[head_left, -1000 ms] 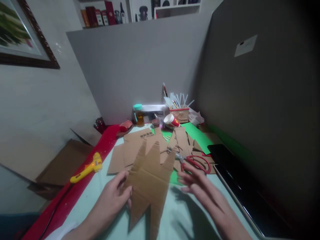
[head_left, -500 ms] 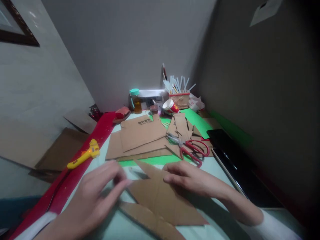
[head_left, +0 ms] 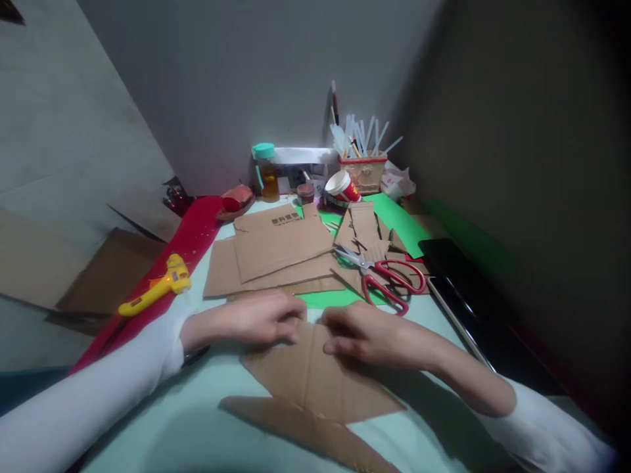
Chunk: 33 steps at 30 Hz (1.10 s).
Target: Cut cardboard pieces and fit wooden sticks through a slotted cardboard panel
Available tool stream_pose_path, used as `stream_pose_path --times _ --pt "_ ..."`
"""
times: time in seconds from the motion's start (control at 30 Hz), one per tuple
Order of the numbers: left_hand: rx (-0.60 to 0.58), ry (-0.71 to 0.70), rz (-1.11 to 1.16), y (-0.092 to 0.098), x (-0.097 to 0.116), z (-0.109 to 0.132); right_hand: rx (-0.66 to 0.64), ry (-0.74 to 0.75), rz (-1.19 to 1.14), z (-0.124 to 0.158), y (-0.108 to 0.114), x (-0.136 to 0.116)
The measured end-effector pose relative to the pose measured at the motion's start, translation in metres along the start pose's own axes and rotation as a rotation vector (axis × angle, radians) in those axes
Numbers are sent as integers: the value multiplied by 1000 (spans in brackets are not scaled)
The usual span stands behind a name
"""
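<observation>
A brown piece of cardboard (head_left: pixel 315 381) with pointed corners and a crease down its middle lies before me on the pale table cover. My left hand (head_left: pixel 269 318) grips its far edge, left of the crease, thumb on top and fingers curled. Just right of the crease, my right hand (head_left: pixel 362 335) pinches the same edge, its fingertips partly hidden beneath. Beyond my right hand rest scissors (head_left: pixel 374 269) with red handles, their blades apart, on cardboard scraps (head_left: pixel 365 226). Flat cardboard sheets (head_left: pixel 280 246) are stacked behind my left hand.
On the left, a yellow glue gun (head_left: pixel 158 286) lies on a red cloth (head_left: pixel 200 220). A dark tablet (head_left: pixel 473 328) is at the right. Along the back stand a teal-lidded bottle (head_left: pixel 267 174), a tipped paper cup (head_left: pixel 344 187) and a basket (head_left: pixel 363 174) of glue sticks.
My left hand has moved right and away from me, from beside the cardboard's left side to its far edge, where it now grips. My right hand keeps its hold. The view has tilted down slightly.
</observation>
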<state>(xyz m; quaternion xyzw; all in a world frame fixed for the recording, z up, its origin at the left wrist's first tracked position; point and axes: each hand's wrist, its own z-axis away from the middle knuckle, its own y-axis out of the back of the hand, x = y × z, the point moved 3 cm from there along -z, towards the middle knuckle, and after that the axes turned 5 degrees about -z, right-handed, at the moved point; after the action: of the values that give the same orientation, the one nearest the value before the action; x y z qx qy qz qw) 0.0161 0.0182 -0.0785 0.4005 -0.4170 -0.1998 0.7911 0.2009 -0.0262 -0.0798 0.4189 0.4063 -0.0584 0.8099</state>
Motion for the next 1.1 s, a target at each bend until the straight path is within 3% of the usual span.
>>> stream_pose_path --times 0.3,0.53,0.7,0.87,1.1 --pt "-92 80 -31 1 5 -7 -3 -25 46 2 1 -1" --pt "-58 69 -143 -1 12 -7 12 -61 154 -1 2 -4" --pt "15 14 -200 -8 16 -6 134 -57 361 -3 -13 -15" --pt "149 -95 -257 -32 17 8 324 94 557 6 -46 -27" --pt "262 -164 -335 -49 18 22 559 211 591 28 -55 -9"
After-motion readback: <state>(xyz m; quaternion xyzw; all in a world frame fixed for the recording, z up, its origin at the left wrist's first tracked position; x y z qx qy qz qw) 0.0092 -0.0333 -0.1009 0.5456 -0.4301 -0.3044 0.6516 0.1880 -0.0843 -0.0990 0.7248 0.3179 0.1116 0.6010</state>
